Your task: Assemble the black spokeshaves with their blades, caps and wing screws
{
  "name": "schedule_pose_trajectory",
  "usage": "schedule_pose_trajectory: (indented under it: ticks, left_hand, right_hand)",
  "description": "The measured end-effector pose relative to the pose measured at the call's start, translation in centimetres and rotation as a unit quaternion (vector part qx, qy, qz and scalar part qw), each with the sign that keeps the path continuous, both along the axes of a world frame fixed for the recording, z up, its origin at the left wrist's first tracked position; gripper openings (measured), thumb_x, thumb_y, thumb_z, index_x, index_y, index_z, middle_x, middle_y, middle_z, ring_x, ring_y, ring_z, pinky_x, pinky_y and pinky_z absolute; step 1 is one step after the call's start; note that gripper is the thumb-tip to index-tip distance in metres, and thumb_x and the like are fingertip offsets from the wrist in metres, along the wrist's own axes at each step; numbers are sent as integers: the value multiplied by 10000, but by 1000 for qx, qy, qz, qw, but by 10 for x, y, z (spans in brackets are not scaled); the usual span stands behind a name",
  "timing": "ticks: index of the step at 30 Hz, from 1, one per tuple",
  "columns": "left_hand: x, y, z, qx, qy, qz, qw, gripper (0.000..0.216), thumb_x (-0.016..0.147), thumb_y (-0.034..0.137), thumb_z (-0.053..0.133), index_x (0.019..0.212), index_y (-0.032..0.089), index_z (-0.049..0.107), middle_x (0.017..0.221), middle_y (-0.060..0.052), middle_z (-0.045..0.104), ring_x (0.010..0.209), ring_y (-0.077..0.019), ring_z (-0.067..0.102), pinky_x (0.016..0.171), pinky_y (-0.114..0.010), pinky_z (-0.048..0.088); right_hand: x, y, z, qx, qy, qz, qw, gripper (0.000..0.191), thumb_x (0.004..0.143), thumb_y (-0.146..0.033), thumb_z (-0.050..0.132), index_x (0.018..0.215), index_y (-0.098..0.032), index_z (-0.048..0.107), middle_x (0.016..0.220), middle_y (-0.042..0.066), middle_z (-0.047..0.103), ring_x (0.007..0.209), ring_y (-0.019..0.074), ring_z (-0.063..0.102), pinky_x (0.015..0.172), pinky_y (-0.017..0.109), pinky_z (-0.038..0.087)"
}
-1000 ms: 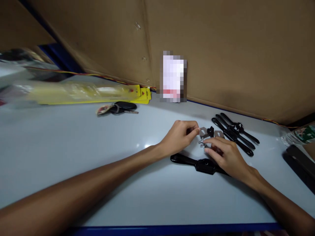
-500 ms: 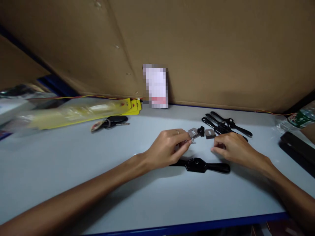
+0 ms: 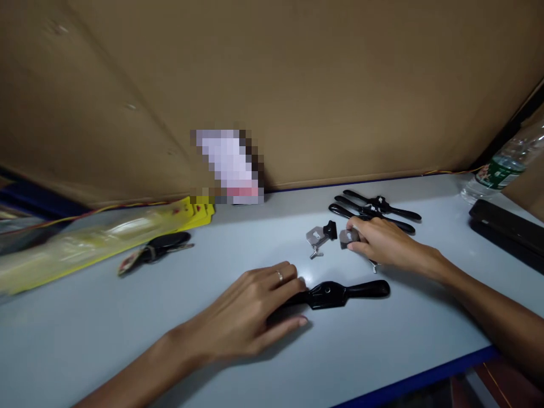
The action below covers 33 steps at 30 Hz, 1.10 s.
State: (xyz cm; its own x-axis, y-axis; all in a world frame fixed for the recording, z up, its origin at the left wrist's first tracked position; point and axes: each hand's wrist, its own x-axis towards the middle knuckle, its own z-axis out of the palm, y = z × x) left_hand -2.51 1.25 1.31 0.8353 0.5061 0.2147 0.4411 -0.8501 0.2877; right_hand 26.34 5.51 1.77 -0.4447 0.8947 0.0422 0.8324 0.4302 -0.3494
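Observation:
On the table in front of me lies a black spokeshave body with two handles. My left hand is loosely around its left handle, fingers curled over the far side, thumb stretched out along the near side. My right hand pinches a small grey spokeshave blade between thumb and fingers, at table level. Left of that lies another grey blade, with a black cap piece and a silver thumbscrew next to it. A second thumbscrew shows partly below my right hand.
Several black spokeshaves lie behind my right hand. A dark case and a water bottle are at the right. Keys with a black fob and yellow-backed plastic packaging lie at the left, near a cardboard wall.
My left hand has left the loose parts and come down onto the spokeshave's left handle. My right hand has moved onto the right-hand blade. The view has turned right.

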Motion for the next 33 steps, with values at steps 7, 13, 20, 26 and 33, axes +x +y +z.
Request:
schedule_pose_trajectory:
  ticks: [7, 13, 20, 26, 33]
  left_hand:
    - [3, -4, -4, -4, 3, 11, 1000, 164, 1011, 275, 481, 1045, 200, 623, 880, -36, 620, 707, -172, 573, 600, -310, 486]
    - [2, -4, -8, 1, -19, 13, 1000, 178, 1044, 241, 432, 1074, 190, 599, 870, -41, 615, 715, -173, 563, 591, -311, 462]
    - [3, -5, -6, 21, -21, 22, 999, 180, 1035, 216, 439, 1050, 183, 616, 852, -45, 621, 703, -182, 554, 583, -333, 465]
    - [4, -5, -2, 12, -27, 20, 999, 177, 1026, 214, 452, 1078, 172, 615, 824, -33, 596, 673, -173, 536, 554, -316, 437]
    - [5, -4, -3, 22, -35, 14, 999, 195, 1045, 196, 421, 1087, 148, 605, 826, -32, 574, 679, -172, 508, 564, -311, 406]
  right_hand:
    - [2, -7, 13, -92, 82, -19, 992, 169, 845, -194, 679, 882, -244, 522, 545, -76, 544, 473, 125, 428, 488, 281, 308]
    - [3, -10, 19, -106, 117, -25, 987, 184, 874, -238, 684, 765, -233, 536, 476, -95, 448, 457, 102, 375, 484, 272, 270]
    - [2, -25, 22, -30, 131, 7, 991, 145, 925, -269, 616, 823, -255, 719, 561, -36, 618, 445, 113, 501, 459, 277, 336]
    - [-11, -40, 43, -151, 287, -11, 946, 139, 868, -361, 705, 797, -241, 711, 618, -12, 699, 497, 142, 634, 417, 243, 449]
    - [-9, -39, 24, -4, 217, -23, 976, 289, 927, -158, 602, 1209, -223, 598, 703, -43, 710, 555, 139, 673, 525, 252, 525]
